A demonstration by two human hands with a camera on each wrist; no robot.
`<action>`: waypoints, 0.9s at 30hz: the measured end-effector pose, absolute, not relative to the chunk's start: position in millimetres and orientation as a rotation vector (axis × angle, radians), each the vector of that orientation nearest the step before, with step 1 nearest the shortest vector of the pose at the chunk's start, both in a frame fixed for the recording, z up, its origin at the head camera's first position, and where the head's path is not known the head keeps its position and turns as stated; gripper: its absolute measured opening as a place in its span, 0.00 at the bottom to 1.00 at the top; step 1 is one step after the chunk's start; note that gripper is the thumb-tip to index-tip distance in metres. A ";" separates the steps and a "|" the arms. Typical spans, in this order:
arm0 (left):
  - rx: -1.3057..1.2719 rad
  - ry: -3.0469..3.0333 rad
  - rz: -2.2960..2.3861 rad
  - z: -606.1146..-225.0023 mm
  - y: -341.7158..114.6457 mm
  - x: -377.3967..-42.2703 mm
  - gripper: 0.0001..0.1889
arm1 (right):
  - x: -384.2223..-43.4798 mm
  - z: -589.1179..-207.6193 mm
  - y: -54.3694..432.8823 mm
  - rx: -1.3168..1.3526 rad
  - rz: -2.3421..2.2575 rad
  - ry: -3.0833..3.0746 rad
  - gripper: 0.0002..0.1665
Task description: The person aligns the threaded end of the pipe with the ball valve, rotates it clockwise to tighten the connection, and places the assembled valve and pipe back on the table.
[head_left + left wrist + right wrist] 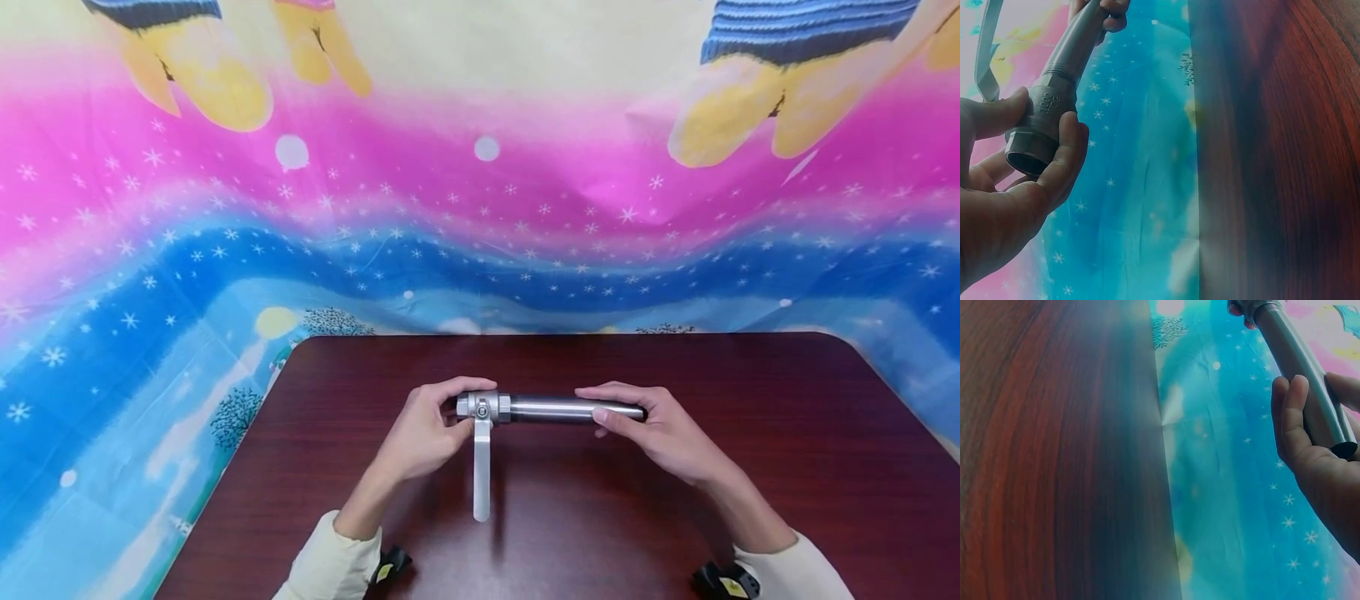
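A metal ball valve [483, 407] with a long flat lever handle [482, 475] is joined end to end with a shiny steel pipe [551, 408]. My left hand [427, 425] grips the valve body, thumb on one side and fingers on the other. In the left wrist view the valve's open end [1030, 164] and a threaded stretch of pipe [1060, 70] show. My right hand [667, 433] holds the pipe near its far end, thumb in front, fingers behind. The pipe lies level across the head view, with the lever pointing toward me.
Under the hands is a dark reddish wooden table [600, 517]. A colourful printed cloth [480, 208] with snowflakes hangs behind it and along its sides. Black straps [727, 579] sit at both wrists, by the pale sleeves [795, 571].
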State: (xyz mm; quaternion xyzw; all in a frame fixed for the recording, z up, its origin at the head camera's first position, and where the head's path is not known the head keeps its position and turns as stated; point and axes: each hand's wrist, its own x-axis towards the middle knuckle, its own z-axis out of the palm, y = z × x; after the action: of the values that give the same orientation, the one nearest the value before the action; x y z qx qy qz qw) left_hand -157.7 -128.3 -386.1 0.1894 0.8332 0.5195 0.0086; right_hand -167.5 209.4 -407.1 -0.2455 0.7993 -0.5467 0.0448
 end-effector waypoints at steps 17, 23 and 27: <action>0.604 2.656 1.634 -387.1 -128.7 -155.0 0.29 | -166.3 -406.1 204.8 -0.711 -1.703 2.351 0.21; 0.615 2.688 1.643 -386.2 -127.6 -155.4 0.29 | -163.9 -405.0 201.5 -0.754 -1.602 2.529 0.24; 0.600 2.693 1.653 -386.1 -127.2 -155.5 0.28 | -161.1 -406.4 197.5 -0.826 -1.620 2.625 0.26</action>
State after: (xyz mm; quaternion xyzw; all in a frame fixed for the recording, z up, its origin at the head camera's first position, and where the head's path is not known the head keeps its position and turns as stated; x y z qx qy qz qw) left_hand -155.5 -127.2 -386.1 0.1865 0.8367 0.5136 -0.0376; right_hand -161.1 197.5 -406.4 -0.2586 0.8218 -0.5070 -0.0257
